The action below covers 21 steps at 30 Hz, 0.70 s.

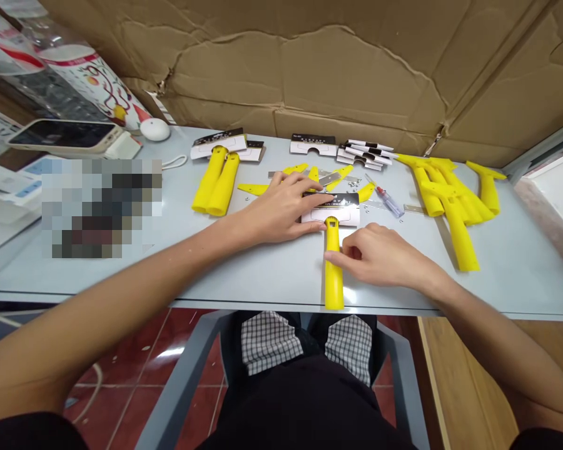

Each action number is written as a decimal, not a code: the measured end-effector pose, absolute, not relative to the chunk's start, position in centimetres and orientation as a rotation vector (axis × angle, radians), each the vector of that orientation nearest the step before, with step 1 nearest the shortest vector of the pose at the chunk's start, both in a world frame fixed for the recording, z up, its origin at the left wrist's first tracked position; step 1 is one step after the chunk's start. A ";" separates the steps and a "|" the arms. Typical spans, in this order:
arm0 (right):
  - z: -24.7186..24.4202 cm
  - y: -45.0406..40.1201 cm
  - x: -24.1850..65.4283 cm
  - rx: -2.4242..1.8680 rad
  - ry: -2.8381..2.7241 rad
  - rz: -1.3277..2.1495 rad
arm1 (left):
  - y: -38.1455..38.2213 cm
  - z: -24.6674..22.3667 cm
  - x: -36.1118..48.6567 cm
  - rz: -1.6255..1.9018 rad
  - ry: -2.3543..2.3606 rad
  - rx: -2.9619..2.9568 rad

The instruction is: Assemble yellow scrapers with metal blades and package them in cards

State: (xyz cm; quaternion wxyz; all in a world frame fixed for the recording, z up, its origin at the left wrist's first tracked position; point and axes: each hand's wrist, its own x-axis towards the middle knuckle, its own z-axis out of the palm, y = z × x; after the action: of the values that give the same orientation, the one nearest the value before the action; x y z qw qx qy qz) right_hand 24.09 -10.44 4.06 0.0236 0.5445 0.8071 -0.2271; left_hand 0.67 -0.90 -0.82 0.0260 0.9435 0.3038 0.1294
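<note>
A black-and-white header card (342, 215) lies on the table, with the top of a yellow plastic handle (334, 281) at its lower edge. My left hand (286, 209) holds the card at its left side, index finger along the black strip and thumb near the lower edge. With its thumb across the handle and the other fingers curled beside it, my right hand (380, 256) grips the handle. Behind the card lie loose yellow blade-shaped parts (340, 178), metal strips and small screws. A screwdriver (389, 201) with a clear handle rests to their right.
Two yellow handles with cards (220, 181) lie left of centre. More header cards (366, 153) sit at the back. Several yellow T-shaped scrapers (462, 234) are piled at right. A phone (65, 136), bottles (94, 81) and a blurred patch occupy the left. Cardboard (281, 62) stands behind the table.
</note>
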 end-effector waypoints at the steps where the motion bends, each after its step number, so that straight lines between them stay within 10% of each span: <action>1: 3.7 -10.8 24.5 1.747 2.537 -0.700 | -0.8 -0.7 0.6 0.417 0.938 2.918; 7: -0.4 -13.5 27.2 1.978 2.843 -0.076 | -3.7 1.5 0.0 0.540 1.020 2.935; 21: -3.1 -14.6 26.8 2.028 2.544 -0.118 | -12.6 -4.2 1.2 0.344 1.609 2.613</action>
State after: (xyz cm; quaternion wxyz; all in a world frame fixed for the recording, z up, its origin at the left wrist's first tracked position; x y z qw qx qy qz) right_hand 26.79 -14.61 -3.08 -0.0566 0.6219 0.7802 -0.0363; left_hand 1.20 -12.65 -4.16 0.0267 0.8459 0.5209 0.1115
